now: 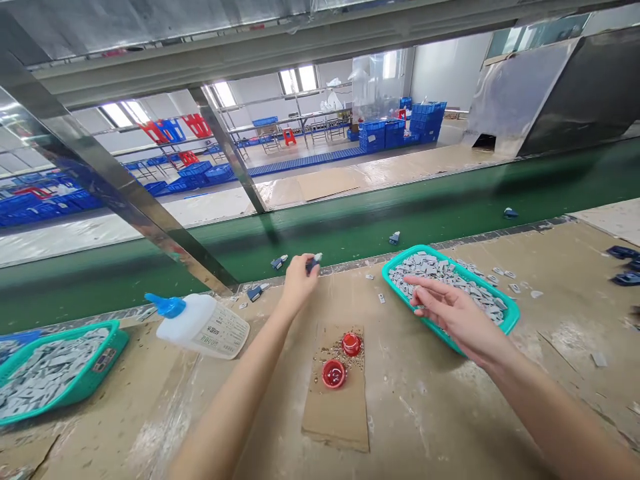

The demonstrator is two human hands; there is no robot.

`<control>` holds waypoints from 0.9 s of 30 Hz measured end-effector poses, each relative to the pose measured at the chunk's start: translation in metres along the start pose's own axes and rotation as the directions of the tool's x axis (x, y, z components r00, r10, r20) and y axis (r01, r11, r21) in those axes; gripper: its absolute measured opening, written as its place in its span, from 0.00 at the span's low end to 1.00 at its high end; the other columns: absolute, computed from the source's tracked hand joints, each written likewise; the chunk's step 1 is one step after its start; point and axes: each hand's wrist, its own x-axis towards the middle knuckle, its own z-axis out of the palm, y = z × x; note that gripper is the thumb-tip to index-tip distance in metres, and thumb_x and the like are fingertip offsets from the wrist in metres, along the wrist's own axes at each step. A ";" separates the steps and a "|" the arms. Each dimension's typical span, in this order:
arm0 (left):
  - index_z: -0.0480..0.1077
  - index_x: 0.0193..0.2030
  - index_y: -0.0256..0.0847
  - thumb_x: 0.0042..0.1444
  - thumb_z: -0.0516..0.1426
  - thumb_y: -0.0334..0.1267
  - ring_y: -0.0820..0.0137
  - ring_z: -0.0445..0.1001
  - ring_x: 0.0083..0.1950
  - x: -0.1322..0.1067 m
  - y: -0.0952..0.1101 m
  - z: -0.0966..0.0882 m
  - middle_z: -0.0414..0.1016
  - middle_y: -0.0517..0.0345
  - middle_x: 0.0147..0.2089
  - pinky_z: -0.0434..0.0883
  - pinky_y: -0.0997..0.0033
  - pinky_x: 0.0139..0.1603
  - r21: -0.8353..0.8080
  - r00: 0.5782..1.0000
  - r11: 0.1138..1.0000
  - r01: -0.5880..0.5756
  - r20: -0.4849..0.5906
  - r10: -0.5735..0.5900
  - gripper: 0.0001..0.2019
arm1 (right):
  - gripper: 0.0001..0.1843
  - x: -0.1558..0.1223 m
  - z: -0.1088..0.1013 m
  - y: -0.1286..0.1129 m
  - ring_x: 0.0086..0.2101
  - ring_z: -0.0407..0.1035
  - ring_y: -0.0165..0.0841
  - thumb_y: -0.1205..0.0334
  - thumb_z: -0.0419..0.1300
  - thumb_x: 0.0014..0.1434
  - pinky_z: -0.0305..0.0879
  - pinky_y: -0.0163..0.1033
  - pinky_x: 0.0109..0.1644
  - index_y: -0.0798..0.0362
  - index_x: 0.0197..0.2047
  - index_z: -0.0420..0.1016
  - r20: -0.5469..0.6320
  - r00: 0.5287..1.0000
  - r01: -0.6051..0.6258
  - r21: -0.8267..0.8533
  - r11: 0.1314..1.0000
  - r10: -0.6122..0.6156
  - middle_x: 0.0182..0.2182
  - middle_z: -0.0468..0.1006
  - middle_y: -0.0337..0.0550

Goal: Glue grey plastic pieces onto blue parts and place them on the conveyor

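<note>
Tan work surface point(270, 427), worn and smeared, runs alongside a green belt point(340, 233); blue crates point(373, 136) stand in the room beyond. Head view: left hand point(299, 275) has fingers closed on a dark blue piece point(313, 265) with a pale tip, at the belt's near edge. Right hand point(447, 310) is loosely curled, thumb near index, before a teal basket point(511, 319) of grey parts point(467, 288); cannot tell whether it grips anything. Between the forearms, cardboard point(335, 420) bears two red cups point(334, 375). Judgement: pinch the piece lightly by its sides, leave the tip uncovered, lift single parts, and route both wrists clear of the cups.
</note>
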 end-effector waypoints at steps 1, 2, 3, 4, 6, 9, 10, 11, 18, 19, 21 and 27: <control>0.67 0.48 0.37 0.57 0.56 0.39 0.64 0.71 0.49 -0.018 0.011 -0.001 0.72 0.50 0.49 0.69 0.60 0.49 -0.080 1.000 0.997 -0.018 0.024 0.020 0.13 | 0.22 -0.003 0.006 0.004 0.36 0.68 0.31 0.50 0.63 0.54 0.67 0.35 0.42 0.48 0.50 0.73 0.035 0.999 -0.001 0.007 1.000 0.001 0.34 0.76 0.40; 0.67 0.48 0.38 0.57 0.55 0.40 0.66 0.72 0.48 -0.038 0.021 -0.004 0.73 0.50 0.48 0.69 0.64 0.48 -0.161 0.998 0.986 -0.030 0.054 0.039 0.13 | 0.22 -0.006 0.012 0.009 0.34 0.68 0.30 0.51 0.64 0.53 0.67 0.34 0.41 0.49 0.49 0.74 0.063 0.998 -0.008 0.008 1.000 0.007 0.31 0.76 0.39; 0.67 0.48 0.39 0.58 0.54 0.42 0.67 0.72 0.48 -0.059 0.030 -0.007 0.74 0.52 0.48 0.70 0.66 0.48 -0.237 0.994 0.971 -0.032 0.090 0.055 0.13 | 0.21 -0.008 0.019 0.014 0.32 0.68 0.29 0.52 0.66 0.51 0.66 0.33 0.39 0.50 0.47 0.75 0.083 0.996 -0.025 0.004 1.000 0.024 0.30 0.76 0.39; 0.67 0.49 0.41 0.58 0.53 0.43 0.67 0.73 0.48 -0.080 0.037 -0.012 0.75 0.52 0.48 0.70 0.68 0.47 -0.297 0.991 0.954 -0.026 0.117 0.063 0.14 | 0.20 -0.010 0.026 0.020 0.31 0.69 0.29 0.52 0.67 0.49 0.66 0.33 0.37 0.52 0.44 0.76 0.098 0.994 -0.049 -0.003 0.999 0.049 0.28 0.76 0.40; 0.67 0.47 0.41 0.56 0.55 0.43 0.67 0.73 0.48 -0.118 0.046 -0.023 0.76 0.52 0.46 0.70 0.68 0.47 -0.429 0.989 0.903 0.034 0.141 0.030 0.14 | 0.18 -0.013 0.039 0.031 0.29 0.69 0.31 0.52 0.69 0.47 0.65 0.33 0.34 0.55 0.37 0.77 0.112 0.989 -0.091 -0.023 0.996 0.093 0.27 0.78 0.43; 0.70 0.41 0.40 0.49 0.62 0.39 0.68 0.75 0.42 -0.164 0.046 -0.041 0.77 0.54 0.41 0.70 0.72 0.44 -0.662 0.976 0.718 0.216 0.157 -0.149 0.13 | 0.17 -0.015 0.055 0.044 0.27 0.69 0.31 0.50 0.68 0.46 0.64 0.34 0.31 0.56 0.33 0.77 0.125 0.986 -0.101 -0.069 0.992 0.109 0.27 0.78 0.45; 0.71 0.40 0.39 0.47 0.64 0.38 0.69 0.75 0.40 -0.176 0.043 -0.045 0.77 0.54 0.39 0.70 0.73 0.42 -0.710 0.965 0.654 0.259 0.160 -0.208 0.13 | 0.17 -0.015 0.059 0.047 0.26 0.68 0.31 0.50 0.67 0.47 0.64 0.34 0.30 0.57 0.33 0.77 0.129 0.986 -0.096 -0.085 0.992 0.107 0.27 0.79 0.45; 0.72 0.39 0.39 0.45 0.65 0.38 0.70 0.75 0.38 -0.187 0.041 -0.048 0.78 0.54 0.37 0.70 0.75 0.40 -0.741 0.953 0.607 0.288 0.158 -0.259 0.13 | 0.17 -0.015 0.063 0.050 0.26 0.68 0.31 0.50 0.67 0.47 0.64 0.35 0.30 0.57 0.33 0.78 0.133 0.985 -0.094 -0.098 0.991 0.107 0.27 0.79 0.45; 0.73 0.32 0.38 0.35 0.69 0.37 0.64 0.79 0.36 -0.234 0.035 -0.037 0.80 0.53 0.32 0.72 0.71 0.41 -0.861 0.830 0.412 0.298 0.021 -0.557 0.15 | 0.20 -0.015 0.075 0.056 0.27 0.70 0.34 0.48 0.67 0.46 0.67 0.38 0.32 0.58 0.33 0.78 0.123 0.981 -0.131 -0.130 0.983 0.147 0.29 0.80 0.51; 0.72 0.32 0.38 0.35 0.69 0.37 0.64 0.79 0.36 -0.238 0.036 -0.034 0.80 0.53 0.33 0.72 0.71 0.41 -0.871 0.823 0.399 0.286 0.010 -0.567 0.15 | 0.20 -0.015 0.075 0.057 0.27 0.70 0.34 0.48 0.67 0.46 0.66 0.38 0.32 0.58 0.33 0.78 0.122 0.982 -0.130 -0.132 0.983 0.146 0.29 0.80 0.51; 0.72 0.32 0.38 0.35 0.69 0.37 0.63 0.79 0.35 -0.243 0.038 -0.029 0.80 0.53 0.33 0.73 0.70 0.41 -0.885 0.815 0.377 0.273 0.005 -0.580 0.16 | 0.20 -0.016 0.076 0.057 0.26 0.69 0.33 0.48 0.67 0.47 0.65 0.37 0.30 0.59 0.33 0.78 0.123 0.983 -0.121 -0.135 0.983 0.138 0.28 0.80 0.51; 0.70 0.30 0.38 0.35 0.69 0.34 0.62 0.79 0.38 -0.241 0.044 -0.023 0.80 0.51 0.33 0.73 0.70 0.42 -0.890 0.815 0.370 0.267 0.003 -0.580 0.15 | 0.21 -0.014 0.076 0.061 0.24 0.68 0.32 0.46 0.67 0.45 0.63 0.35 0.28 0.58 0.32 0.78 0.106 0.985 -0.118 -0.141 0.983 0.133 0.26 0.80 0.49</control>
